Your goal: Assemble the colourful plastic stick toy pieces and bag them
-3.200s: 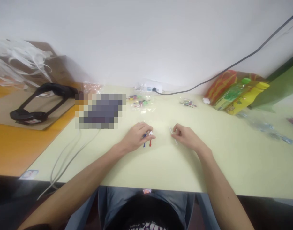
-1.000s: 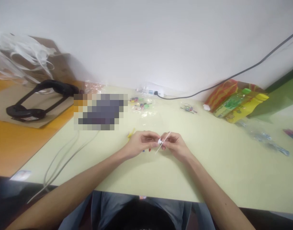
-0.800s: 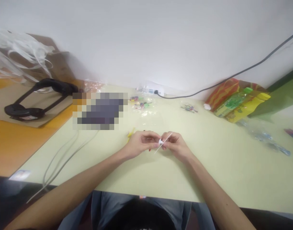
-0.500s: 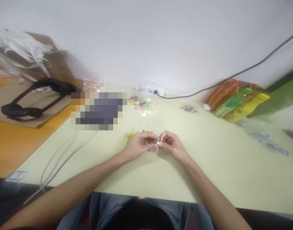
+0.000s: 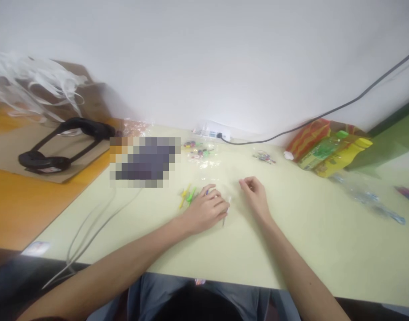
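Observation:
My left hand (image 5: 207,210) is palm down low over the table, fingers curled. At its fingertips is a thin white stick (image 5: 223,221), largely covered by the fingers. Just left of this hand lie a yellow stick-like plastic piece (image 5: 183,196) and a green one (image 5: 191,195). A bit of blue (image 5: 207,192) shows between the fingers; what it belongs to is hidden. My right hand (image 5: 254,194) is off to the right, apart from the stick, with its fingers curled in and thumb near the index finger. Nothing sticks out of it.
Small coloured parts (image 5: 199,152) in clear plastic lie farther back, with another small packet (image 5: 264,157) to their right. Yellow and green packages (image 5: 341,154) stand at back right. A black-framed object (image 5: 66,145) rests on cardboard at left. A dark cable (image 5: 291,130) crosses the wall.
Both hands were together on the white stick with its small white block. Now they are apart: the left has turned palm down with the stick, the right has let go and moved right.

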Demonstrator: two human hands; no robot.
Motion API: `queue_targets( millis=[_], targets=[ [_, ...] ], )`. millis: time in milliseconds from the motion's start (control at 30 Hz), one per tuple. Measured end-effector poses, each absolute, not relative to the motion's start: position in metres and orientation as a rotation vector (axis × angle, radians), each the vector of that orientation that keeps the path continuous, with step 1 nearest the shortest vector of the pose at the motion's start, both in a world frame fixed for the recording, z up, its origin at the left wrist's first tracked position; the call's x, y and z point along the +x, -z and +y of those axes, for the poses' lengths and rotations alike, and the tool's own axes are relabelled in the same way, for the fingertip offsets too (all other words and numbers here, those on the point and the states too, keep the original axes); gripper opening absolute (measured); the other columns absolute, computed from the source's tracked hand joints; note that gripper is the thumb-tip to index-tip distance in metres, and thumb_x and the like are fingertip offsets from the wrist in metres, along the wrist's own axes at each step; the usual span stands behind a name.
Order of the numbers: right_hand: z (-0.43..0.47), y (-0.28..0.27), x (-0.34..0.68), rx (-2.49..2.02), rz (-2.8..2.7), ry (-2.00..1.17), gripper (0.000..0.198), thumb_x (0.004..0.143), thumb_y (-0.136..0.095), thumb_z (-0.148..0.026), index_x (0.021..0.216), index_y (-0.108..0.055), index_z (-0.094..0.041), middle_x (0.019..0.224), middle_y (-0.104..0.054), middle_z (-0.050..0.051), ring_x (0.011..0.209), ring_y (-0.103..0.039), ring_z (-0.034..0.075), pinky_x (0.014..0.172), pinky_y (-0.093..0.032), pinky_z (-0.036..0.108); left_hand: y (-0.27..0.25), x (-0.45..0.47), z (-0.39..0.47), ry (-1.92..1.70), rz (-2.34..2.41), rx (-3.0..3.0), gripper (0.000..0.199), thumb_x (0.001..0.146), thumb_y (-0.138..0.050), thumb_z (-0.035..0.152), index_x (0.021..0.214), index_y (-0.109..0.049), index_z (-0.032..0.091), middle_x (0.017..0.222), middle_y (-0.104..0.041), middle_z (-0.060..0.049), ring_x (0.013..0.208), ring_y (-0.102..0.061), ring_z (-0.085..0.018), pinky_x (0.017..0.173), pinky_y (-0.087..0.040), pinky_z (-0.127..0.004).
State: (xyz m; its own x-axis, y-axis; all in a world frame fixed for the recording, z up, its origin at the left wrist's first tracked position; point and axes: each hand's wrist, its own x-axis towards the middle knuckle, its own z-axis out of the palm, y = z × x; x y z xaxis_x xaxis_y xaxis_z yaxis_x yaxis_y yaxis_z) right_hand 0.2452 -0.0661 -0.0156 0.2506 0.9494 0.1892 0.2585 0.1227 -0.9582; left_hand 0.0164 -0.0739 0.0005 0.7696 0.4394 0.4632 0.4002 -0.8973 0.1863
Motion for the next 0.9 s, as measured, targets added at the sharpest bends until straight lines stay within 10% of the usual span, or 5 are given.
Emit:
queue_targets(
  millis=[333,667,900],
  targets=[
    [-0.015,0.030,0.230,-1.628,-1.423,-0.547,0.030,0.083,-0.063,-0.050,0.082,-0.064,-0.020,0.078,-0.066,0.005,0.077,-0.056,0.022,0.075,-0.042,0.034,-0.005,0.011,-0.077,-0.884,0.767,2.844,0.020,0.100,-0.059,0.032,0.116,-0.066,0.022,0.122,-0.068,-0.007,0.116,-0.060,-0.024,0.118,-0.035,-0.054],
    [-0.028,0.012,0.239,-1.393,-1.250,-0.824,0.039,0.087,-0.061,-0.058,0.076,-0.061,-0.020,0.077,-0.068,0.004,0.069,-0.059,0.017,0.066,-0.047,0.029,-0.024,-0.005,-0.064,-1.062,0.849,2.683,0.018,0.097,-0.059,0.020,0.113,-0.066,0.024,0.120,-0.067,-0.009,0.114,-0.061,-0.023,0.113,-0.043,-0.052],
    [-0.042,-0.011,0.216,-1.006,-0.934,-1.206,0.035,0.082,-0.078,-0.053,0.079,-0.065,-0.021,0.103,-0.075,0.010,0.099,-0.070,0.026,0.077,-0.056,0.036,-0.035,-0.024,-0.046,-1.132,1.057,2.609,0.050,0.095,-0.067,0.032,0.141,-0.048,0.024,0.146,-0.050,-0.015,0.142,-0.045,-0.031,0.121,-0.035,-0.059]
  ],
)
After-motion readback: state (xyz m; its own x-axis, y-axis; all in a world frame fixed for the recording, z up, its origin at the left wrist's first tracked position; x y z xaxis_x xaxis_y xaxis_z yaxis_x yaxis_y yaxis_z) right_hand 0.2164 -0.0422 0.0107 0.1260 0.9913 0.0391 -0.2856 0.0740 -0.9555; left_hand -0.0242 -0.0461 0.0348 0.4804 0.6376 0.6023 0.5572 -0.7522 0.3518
